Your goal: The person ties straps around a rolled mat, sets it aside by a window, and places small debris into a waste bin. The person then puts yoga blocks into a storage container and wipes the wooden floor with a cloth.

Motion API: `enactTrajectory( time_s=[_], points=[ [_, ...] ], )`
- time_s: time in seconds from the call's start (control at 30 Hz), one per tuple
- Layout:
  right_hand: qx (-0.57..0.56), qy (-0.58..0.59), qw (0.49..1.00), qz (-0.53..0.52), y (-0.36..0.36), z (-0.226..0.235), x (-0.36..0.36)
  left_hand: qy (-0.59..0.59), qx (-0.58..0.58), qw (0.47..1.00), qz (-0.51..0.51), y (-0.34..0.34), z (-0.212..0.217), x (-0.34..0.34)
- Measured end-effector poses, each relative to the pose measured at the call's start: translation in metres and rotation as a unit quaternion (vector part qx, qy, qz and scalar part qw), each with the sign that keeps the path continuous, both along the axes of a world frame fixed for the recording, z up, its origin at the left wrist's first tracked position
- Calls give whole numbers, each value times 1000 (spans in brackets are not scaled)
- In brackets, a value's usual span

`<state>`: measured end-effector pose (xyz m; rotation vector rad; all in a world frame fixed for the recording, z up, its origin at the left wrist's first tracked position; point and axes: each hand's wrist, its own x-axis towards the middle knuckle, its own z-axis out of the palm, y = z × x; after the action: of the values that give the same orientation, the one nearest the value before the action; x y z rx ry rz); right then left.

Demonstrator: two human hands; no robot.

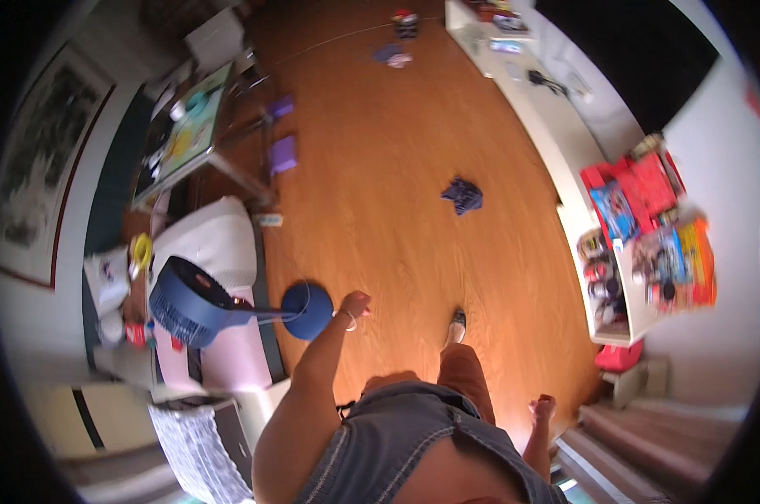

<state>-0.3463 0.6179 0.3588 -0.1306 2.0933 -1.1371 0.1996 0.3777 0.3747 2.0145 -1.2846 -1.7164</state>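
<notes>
My left hand (359,306), with a light bracelet at the wrist, hangs beside the round blue base of a standing fan (188,304). Its fingers look loosely curled, and I see nothing in them. My right hand (544,409) hangs low on the right, also closed, with nothing visible in it. Neither hand touches any object. On the floor ahead lies a crumpled dark cloth (462,195). One of my feet (456,326), in a shoe, is stepping forward; the other is hidden under my body.
A sofa (207,244) and a glass-topped table (197,126) line the left side, with purple stools (284,154) by the table. Along the right runs a low white cabinet (531,118) bearing red bags (644,189) and jars (600,277). More cloths (392,55) lie farther off.
</notes>
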Motion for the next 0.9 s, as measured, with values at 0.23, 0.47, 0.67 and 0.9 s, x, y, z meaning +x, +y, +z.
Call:
enactTrajectory(
  time_s=[0.23,0.47,0.67,0.9],
  points=[
    [-177,-204,920,285,-332,18,-19,-133,7,962,238,7,54,31],
    [-225,424,670,566,-646,3,93,-72,147,918,363,1,5,59],
    [-94,90,860,494,-702,44,161,-65,84,942,317,-176,-5,128],
    [-114,-178,898,385,-750,44,171,-66,-104,943,308,-432,37,204]
  ],
)
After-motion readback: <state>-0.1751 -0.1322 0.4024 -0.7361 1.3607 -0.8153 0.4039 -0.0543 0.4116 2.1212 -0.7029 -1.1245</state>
